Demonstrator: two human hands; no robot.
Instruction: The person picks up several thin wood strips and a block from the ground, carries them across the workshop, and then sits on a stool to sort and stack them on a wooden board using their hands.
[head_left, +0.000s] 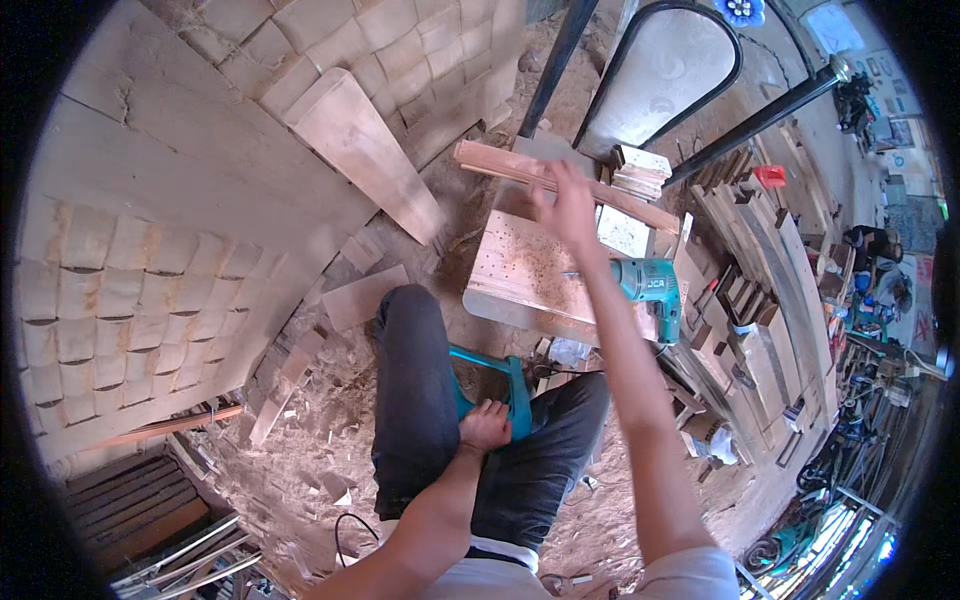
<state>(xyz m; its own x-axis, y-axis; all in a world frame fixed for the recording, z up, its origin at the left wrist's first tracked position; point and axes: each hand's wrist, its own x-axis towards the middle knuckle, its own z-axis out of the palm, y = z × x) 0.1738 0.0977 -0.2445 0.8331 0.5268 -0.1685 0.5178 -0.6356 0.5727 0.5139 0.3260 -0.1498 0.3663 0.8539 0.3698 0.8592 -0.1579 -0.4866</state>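
Observation:
My right hand (568, 206), blurred, reaches over a long reddish wooden strip (637, 207) lying across the far side of a low workbench. Its fingers overlap the strip; the blur hides whether they grip it. Between my knees, my left hand (486, 425) has its fingers curled over the edge of a teal plastic stool (519, 397). A teal power drill (651, 281) lies on the bench's right side, partly behind my right forearm, its bit pointing left. Drill holes and sawdust mark the wooden board (517, 259) on the bench top.
Short wooden blocks (641, 169) are stacked behind the strip. A wide plank (367, 154) leans at the left by large panels with a woven pattern (135, 300). Black metal posts (559, 67) rise beyond the bench. Timber piles (780, 300) lie right; shavings litter the floor (322, 465).

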